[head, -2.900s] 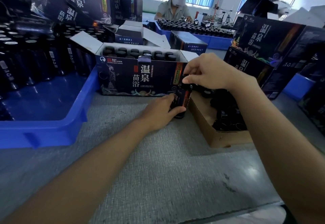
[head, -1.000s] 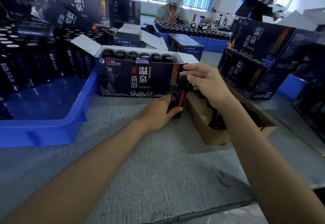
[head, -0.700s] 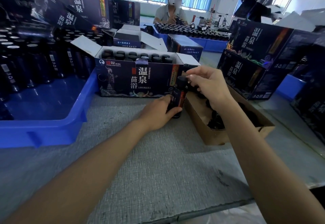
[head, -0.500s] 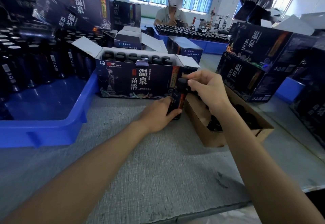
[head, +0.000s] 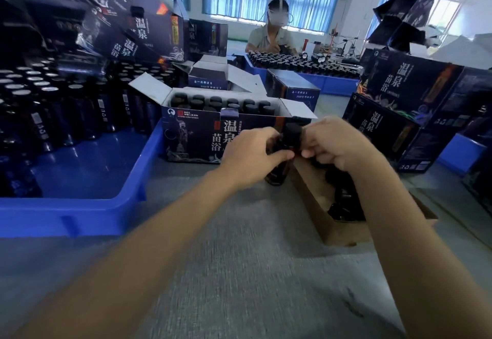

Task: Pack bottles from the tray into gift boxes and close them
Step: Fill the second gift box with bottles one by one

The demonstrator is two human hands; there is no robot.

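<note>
Left hand (head: 250,157) wraps fingers and thumb round the one held bottle (head: 288,139), which is upright with its base at the grey table (head: 239,258), while the right hand (head: 338,144) curls its fingers round the bottle's black cap from the other side. From the left, one blue tray (head: 80,213) holds stored bottles (head: 66,109), too many to count. One open gift box (head: 197,136) just behind the hands shows two rows of caps (head: 215,100), one brown cardboard tray (head: 314,205) lies beside the held bottle, and two closed gift boxes (head: 410,85) are stacked at the right.
</note>
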